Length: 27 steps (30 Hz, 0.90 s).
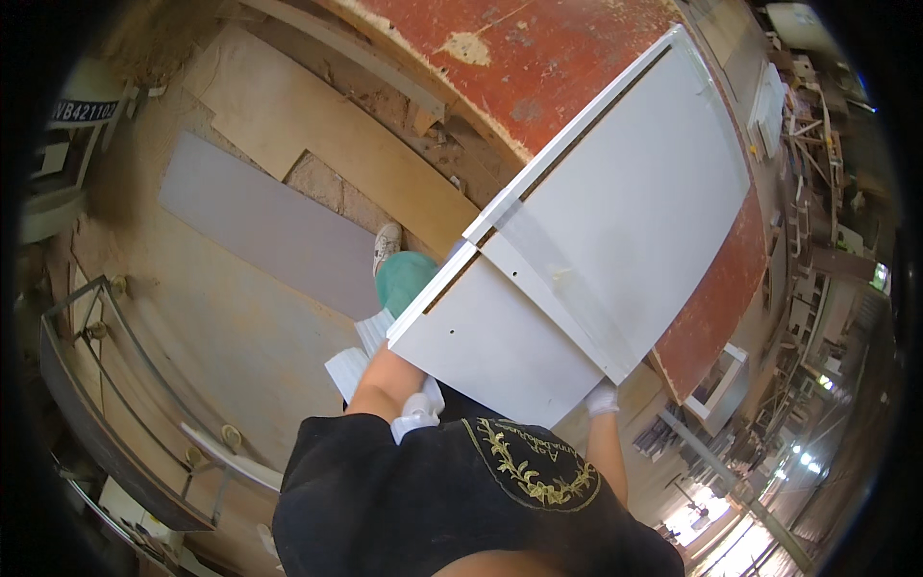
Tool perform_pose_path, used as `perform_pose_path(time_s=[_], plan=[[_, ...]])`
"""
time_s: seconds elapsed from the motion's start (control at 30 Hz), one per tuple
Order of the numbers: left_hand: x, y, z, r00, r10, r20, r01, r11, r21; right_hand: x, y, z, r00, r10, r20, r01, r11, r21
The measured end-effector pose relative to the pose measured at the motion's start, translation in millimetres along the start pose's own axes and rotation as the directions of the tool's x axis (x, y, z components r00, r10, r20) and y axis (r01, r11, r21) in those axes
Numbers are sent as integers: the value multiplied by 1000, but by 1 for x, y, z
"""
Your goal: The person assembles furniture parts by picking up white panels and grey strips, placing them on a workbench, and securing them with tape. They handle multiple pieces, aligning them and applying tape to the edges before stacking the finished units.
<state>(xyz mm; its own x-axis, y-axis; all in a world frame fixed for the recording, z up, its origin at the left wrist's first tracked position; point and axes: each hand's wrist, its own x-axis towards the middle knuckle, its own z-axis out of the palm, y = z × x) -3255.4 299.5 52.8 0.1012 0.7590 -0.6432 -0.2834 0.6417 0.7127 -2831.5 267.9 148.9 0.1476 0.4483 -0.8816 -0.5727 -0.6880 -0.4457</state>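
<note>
A white panel (497, 332) with small holes and a brown groove along one edge lies in front of my body, partly beneath a larger white panel (634, 173). Clear tape (562, 281) runs across the larger one, which rests on a worn red tabletop (497, 65). In a white glove, my right hand (603, 398) grips the smaller panel at its near right edge, its fingers partly hidden below. My left forearm (386, 379) reaches under the panel's left edge, and that hand is out of view.
White soft strips (350, 371) hang beside my left forearm. On the floor lie a grey board (267, 223) and a tan board (324, 122), near my shoe (387, 244). A wheeled metal-frame cart (115, 404) stands at left. A pale frame (714, 382) sits beyond the table's right edge.
</note>
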Motion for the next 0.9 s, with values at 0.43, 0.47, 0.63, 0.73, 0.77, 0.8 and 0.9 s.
perform_pose_path(time_s=[0.43, 0.47, 0.63, 0.73, 0.77, 0.8, 0.9], plan=[[-60, 197, -54, 709, 638, -300, -585, 770, 255, -115, -41, 247, 319, -682, 658, 905, 12, -425], [-84, 214, -30, 725, 640, -253, -462, 725, 511, -125, -21, 295, 299, -535, 790, 945, 49, -325], [-149, 204, 34, 418, 762, -494, -617, 637, 461, -145, 13, 372, 283, -139, 949, 874, -370, -315], [-171, 152, 59, 430, 900, 66, -541, 198, 818, -149, 6, 365, 251, -119, 961, 846, -456, -277], [-175, 147, 86, 566, 808, 164, -477, 159, 864, -147, 7, 368, 222, -85, 971, 813, -533, -233], [-168, 136, 107, 582, 792, 184, -412, 92, 907, -162, 4, 371, 221, -75, 972, 803, -551, -226], [-142, 108, 117, 563, 797, 219, -326, -30, 945, -176, -22, 349, 246, -28, 969, 749, -628, -208]])
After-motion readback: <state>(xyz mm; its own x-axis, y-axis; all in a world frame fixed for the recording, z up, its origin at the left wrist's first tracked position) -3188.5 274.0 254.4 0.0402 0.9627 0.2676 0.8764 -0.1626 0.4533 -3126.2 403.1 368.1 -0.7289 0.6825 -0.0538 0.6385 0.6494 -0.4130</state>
